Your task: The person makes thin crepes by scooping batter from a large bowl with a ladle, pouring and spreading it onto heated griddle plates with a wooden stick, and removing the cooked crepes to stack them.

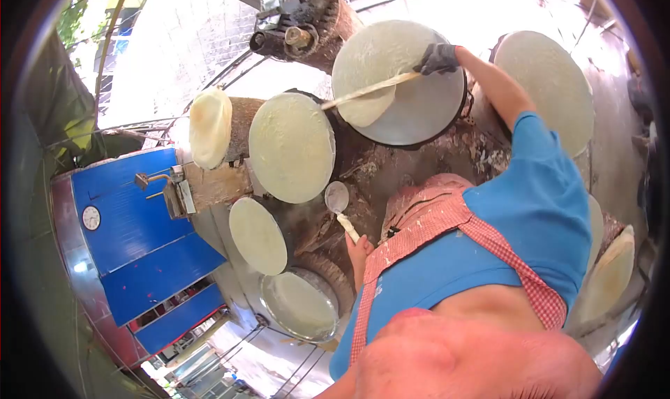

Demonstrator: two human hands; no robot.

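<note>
My right hand [438,59], in a dark glove, is closed round one end of a long pale wooden stick [370,92]. The stick lies across a large round griddle [429,113], partly coated with pale batter [366,50]. A rounded, lighter patch of batter shows below the stick. My left hand [360,249], bare and low near the apron, grips the handle of a ladle [336,197]. Its round bowl points up and away from my body. Left of the griddle is another round plate [292,148] covered with pale batter.
Pale sheets hang over a stand [210,128] at left. More coated rounds stand at lower left [258,235] and right [546,88]. A wide basin [300,306] holds pale liquid. A sooty metal cylinder [307,25] stands behind the griddle. Blue panels [125,210] are at far left.
</note>
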